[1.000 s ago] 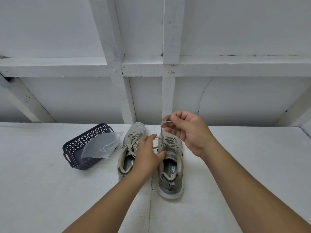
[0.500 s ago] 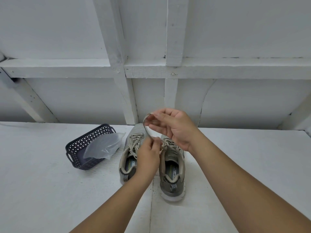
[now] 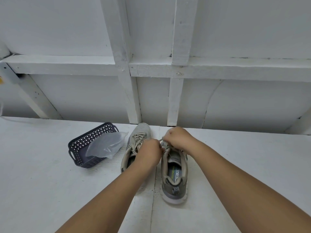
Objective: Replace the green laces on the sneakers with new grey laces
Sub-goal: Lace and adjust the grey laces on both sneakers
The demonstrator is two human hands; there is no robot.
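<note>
Both hands have dropped since a second ago. The right hand (image 3: 178,137), which was raised above the shoe drawing a loop of lace upward, now sits low on the eyelet area of the right sneaker (image 3: 174,174). The left hand (image 3: 149,152), earlier resting on that shoe's inner side, has closed in to meet it. Judgement: the pull-out stroke is finished and the hands are resetting to work the next crossing of the old lace; removal on this shoe is under way, not complete.

Pose: both forearms reach forward from the near edge of the desk (image 3: 50,182), converging over the right sneaker's tongue. Right hand knuckles-up, fingers curled down, its grip pinching a short run of lace (image 3: 161,140) that shows between the two hands. Left hand curled, fingertips at the same strand; it appears to pinch it too, though the contact is mostly hidden by the back of the hand.

Left sneaker (image 3: 137,145) just beside the right one, fully laced, untouched. Both shoes stand toes toward the far edge, about mid-desk.

Dark basket (image 3: 79,148) left of the shoes, near the far edge, with a clear plastic bag (image 3: 106,145) spilling over its rim. Contents of the bag cannot be made out.
</note>
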